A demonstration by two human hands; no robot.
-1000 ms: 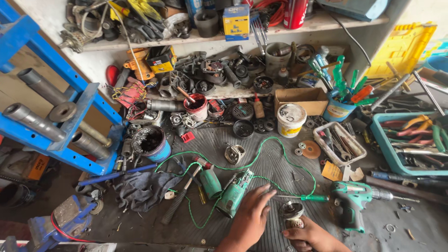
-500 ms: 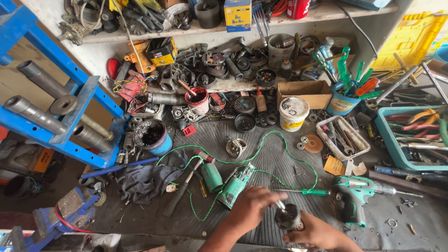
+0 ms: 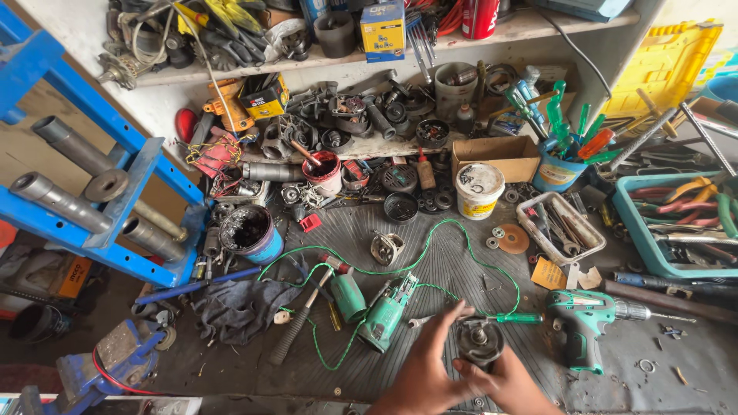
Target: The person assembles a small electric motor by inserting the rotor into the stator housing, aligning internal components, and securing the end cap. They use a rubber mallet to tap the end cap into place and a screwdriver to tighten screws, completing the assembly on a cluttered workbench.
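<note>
Cluttered across its whole width, a grey ribbed bench mat (image 3: 461, 261) is seen from above, with a white shelf (image 3: 530, 23) along the far wall that is crowded with motor parts, pots and cables. At the near edge of the mat a dark round motor part (image 3: 480, 342) with a metal hub at its centre is held between both hands. The left hand (image 3: 430, 369) is curled around its left side with the fingers spread over its far rim, and the right hand (image 3: 511, 380) is cupped beneath it from the near right, so both are closed on the part rather than open.

The part is lifted clear of any housing. A green tool body (image 3: 387, 311) lies opened just to the left, with a green cable (image 3: 430, 253) looped across the mat beyond it, and a green-handled screwdriver (image 3: 511, 317) lies just beyond the hands. By that layout the dismantling is judged to be done, while the part has not yet been fitted back and the tool body is not closed up.

A green cordless drill (image 3: 588, 323) lies to the right of the hands, and a hammer (image 3: 296, 327) and a grey rag (image 3: 238, 307) lie to the left. A white tub (image 3: 478, 192) and a cardboard box (image 3: 496, 157) are set farther back. A blue press frame (image 3: 77, 146) is mounted at the far left, a blue vice (image 3: 115, 361) sits at the near left, and a teal tray (image 3: 676, 223) of pliers is kept at the right.
</note>
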